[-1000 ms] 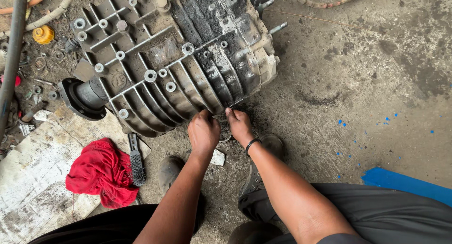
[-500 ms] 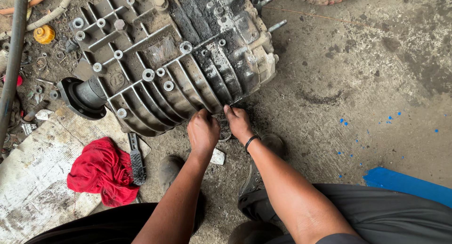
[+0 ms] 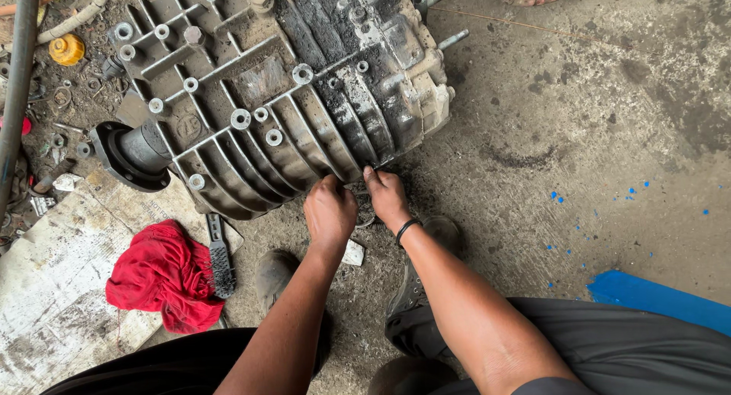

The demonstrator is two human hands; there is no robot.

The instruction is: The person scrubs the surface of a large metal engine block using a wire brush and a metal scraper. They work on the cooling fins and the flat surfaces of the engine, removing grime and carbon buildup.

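A large grey ribbed metal gearbox casing (image 3: 282, 98), greasy and dirty, lies on the concrete floor. My left hand (image 3: 329, 212) is curled at the casing's lower near edge, its fingers tucked under the rim. Beside it, my right hand (image 3: 387, 198), with a black band on the wrist, presses its fingertips against the same edge. What the fingers grip is hidden beneath the casing. A round dark flange (image 3: 126, 157) sticks out of the casing's left end.
A red rag (image 3: 164, 277) and a black brush (image 3: 219, 256) lie on a worn board (image 3: 53, 296) at the left. A yellow cap (image 3: 66, 49), small loose parts and hoses sit top left. My shoes (image 3: 274, 273) stand under my arms. Blue paint (image 3: 655, 297) marks the floor at the right.
Both hands stay at the casing's lower edge with only slight finger shifts. The view has drifted a little.
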